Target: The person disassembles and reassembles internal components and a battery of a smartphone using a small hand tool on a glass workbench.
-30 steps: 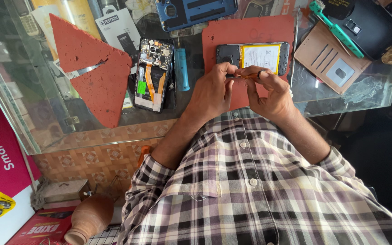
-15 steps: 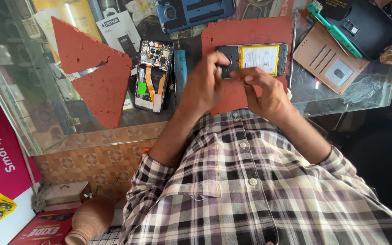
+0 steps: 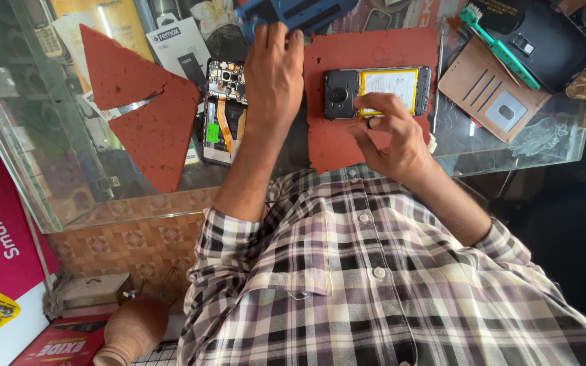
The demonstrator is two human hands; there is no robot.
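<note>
Glass-topped display counter [image 3: 69, 169], contents listed from its left edge to its right. Torn triangular sheet of red rubber matting [image 3: 140, 102], lying flat near the left corner. Opened smartphone with its back removed [image 3: 222, 112], circuit board, orange flex cable and green tab exposed, lying just right of that sheet. Left hand [image 3: 274, 74], fingers spread and stretched toward the far edge, fingertips touching a blue plastic tray [image 3: 296, 13]; it grips nothing that can be seen. Rectangular red rubber work mat [image 3: 320, 146], near the middle of the counter, reaching toward its near edge. On the mat, a second dark smartphone body with a round camera ring and a white-and-yellow labelled battery [image 3: 378, 91], lying flat and lengthwise, back open. Right hand [image 3: 391, 132], over the phone's near edge, thumb and forefinger drawn together as if pinching a small dark part; what the part is cannot be told. Thin metal tool [image 3: 437, 88], at the mat's right edge. Brown leather card wallet [image 3: 493, 95] and green-handled brush [image 3: 500, 44], toward the right corner. Risk noted: a small pinched part could slip and fall beyond the near edge of the counter; pressure near the exposed battery could bend or puncture it.
</note>
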